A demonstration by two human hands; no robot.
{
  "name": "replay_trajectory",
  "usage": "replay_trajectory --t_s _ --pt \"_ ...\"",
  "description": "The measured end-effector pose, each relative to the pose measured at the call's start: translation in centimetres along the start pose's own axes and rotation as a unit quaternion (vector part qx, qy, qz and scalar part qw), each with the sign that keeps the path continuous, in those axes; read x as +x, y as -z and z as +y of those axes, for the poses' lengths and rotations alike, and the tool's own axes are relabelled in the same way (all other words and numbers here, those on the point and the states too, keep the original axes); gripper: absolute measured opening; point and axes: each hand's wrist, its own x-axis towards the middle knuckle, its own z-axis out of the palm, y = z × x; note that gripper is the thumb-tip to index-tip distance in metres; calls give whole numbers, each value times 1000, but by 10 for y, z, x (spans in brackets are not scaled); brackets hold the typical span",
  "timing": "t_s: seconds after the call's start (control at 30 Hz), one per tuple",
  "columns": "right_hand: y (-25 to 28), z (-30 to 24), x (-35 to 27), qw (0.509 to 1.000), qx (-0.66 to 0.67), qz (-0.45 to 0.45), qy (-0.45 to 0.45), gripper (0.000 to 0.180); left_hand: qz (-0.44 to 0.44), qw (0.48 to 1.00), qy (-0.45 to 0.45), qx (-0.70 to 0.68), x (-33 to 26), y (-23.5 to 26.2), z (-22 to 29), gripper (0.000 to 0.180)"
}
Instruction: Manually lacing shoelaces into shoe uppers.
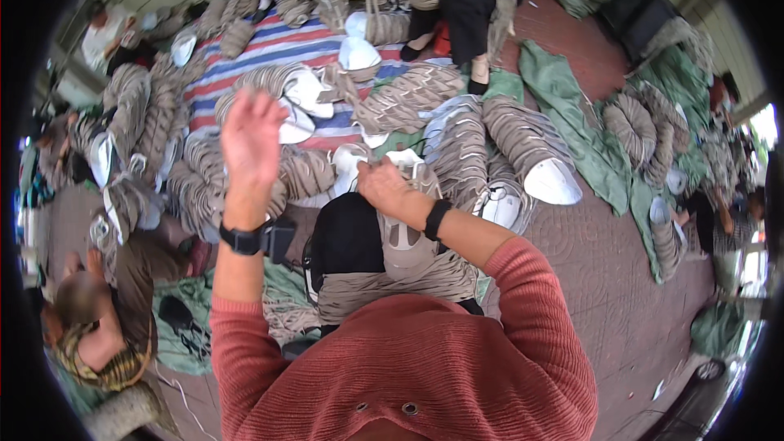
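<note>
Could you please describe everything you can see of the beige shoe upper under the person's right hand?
The beige fabric shoe upper with white trim lies on the person's lap, on top of a flattened stack of similar beige pieces and beside a black-clad knee. It looks soft and cloth-like, with dark slot-shaped openings on its face. The right hand, a black band at its wrist, rests on its upper end. The left hand is raised, open and clear of it.

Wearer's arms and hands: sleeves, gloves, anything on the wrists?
Both arms wear coral-red ribbed knit sleeves, pushed up below the elbows. The left hand is bare, with a black watch at the wrist. The right hand is bare too, with a plain black wristband. No gloves.
</note>
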Motion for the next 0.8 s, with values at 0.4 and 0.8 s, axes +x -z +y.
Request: replay_trajectory --t_s 0.4,0.8 --pt "118 38 -82 689 720 -53 54 23 232 888 165 360 -70 267 -20 4" --pt "-35 157 -185 42 857 346 -380 17 111 899 181 383 -86 132 -130 12"
